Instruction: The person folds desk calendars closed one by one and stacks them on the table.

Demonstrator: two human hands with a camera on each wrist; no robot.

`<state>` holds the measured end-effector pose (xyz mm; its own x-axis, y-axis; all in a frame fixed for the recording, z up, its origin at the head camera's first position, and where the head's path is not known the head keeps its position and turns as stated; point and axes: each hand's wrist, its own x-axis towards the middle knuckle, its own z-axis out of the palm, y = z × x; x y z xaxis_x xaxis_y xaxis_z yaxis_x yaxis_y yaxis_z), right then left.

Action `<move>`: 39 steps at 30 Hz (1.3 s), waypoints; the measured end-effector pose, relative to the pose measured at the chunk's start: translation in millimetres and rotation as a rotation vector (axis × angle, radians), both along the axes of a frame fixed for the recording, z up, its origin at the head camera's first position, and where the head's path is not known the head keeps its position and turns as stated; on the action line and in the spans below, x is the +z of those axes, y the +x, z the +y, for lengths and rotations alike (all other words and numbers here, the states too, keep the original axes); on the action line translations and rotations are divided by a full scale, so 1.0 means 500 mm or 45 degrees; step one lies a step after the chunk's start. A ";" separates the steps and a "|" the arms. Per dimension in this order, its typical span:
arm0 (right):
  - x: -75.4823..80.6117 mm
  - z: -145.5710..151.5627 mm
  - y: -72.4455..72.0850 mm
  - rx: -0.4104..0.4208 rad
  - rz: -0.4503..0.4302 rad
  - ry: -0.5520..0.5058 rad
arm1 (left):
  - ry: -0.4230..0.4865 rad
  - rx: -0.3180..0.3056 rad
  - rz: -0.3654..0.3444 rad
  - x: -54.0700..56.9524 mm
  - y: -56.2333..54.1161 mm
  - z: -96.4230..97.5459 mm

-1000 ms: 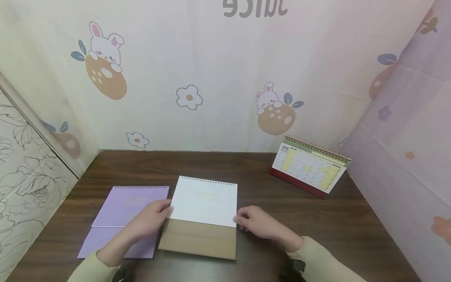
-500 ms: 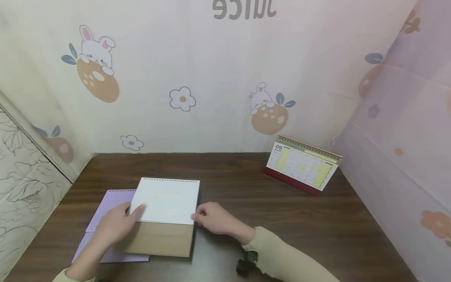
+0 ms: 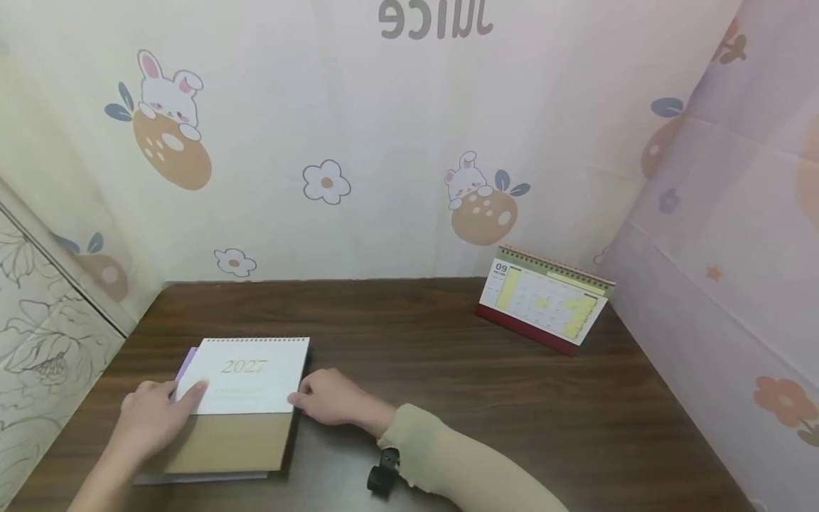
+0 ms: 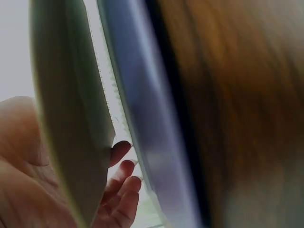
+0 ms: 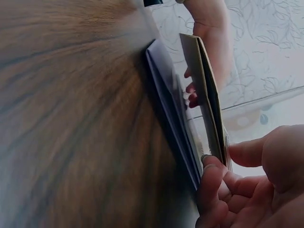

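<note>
Both hands hold a white-and-brown 2027 desk calendar point(image 3: 233, 409) at the near-left part of the dark wood table point(image 3: 486, 398), right over a purple calendar point(image 3: 187, 361) lying flat on the wood; only a thin purple strip shows at the far-left corner & along the near edge. Left hand point(image 3: 148, 419) grips the white calendar's left edge, thumb on top of the white page, fingers point(image 4: 124, 183) curled under it, per left wrist view. Right hand point(image 3: 328, 398) pinches the right edge, thumb on top & fingertips point(image 5: 209, 178) tucked underneath, per right wrist view. In both wrist views the held calendar sits slightly above the purple one w/ a gap between them, so not yet laid flat on it. A cream sleeve point(image 3: 461, 462) covers the right forearm, w/ a small black device point(image 3: 382, 475) at the wrist. Far right on the table, well apart from the hands, a red-based calendar point(image 3: 544, 299) stands upright showing page 09 w/ yellow blocks. Behind it, a bunny-print curtain point(image 3: 384, 156).
</note>
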<state>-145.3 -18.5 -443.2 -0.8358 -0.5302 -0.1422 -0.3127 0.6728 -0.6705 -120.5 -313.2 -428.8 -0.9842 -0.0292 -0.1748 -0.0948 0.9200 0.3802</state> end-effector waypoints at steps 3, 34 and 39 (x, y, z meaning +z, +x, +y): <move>-0.004 -0.022 0.004 0.027 0.011 0.053 | -0.010 0.030 -0.022 -0.002 0.000 -0.016; 0.000 -0.027 0.005 0.233 0.099 0.238 | 0.008 0.004 -0.039 -0.015 0.006 -0.041; 0.010 -0.008 0.003 0.235 0.124 0.208 | -0.002 0.012 0.092 -0.006 0.004 -0.025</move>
<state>-143.7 -22.5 -438.2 -0.7408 -0.6518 -0.1624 -0.4981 0.6952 -0.5182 -118.6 -325.6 -432.1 -0.9939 -0.0387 -0.1036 -0.0759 0.9199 0.3848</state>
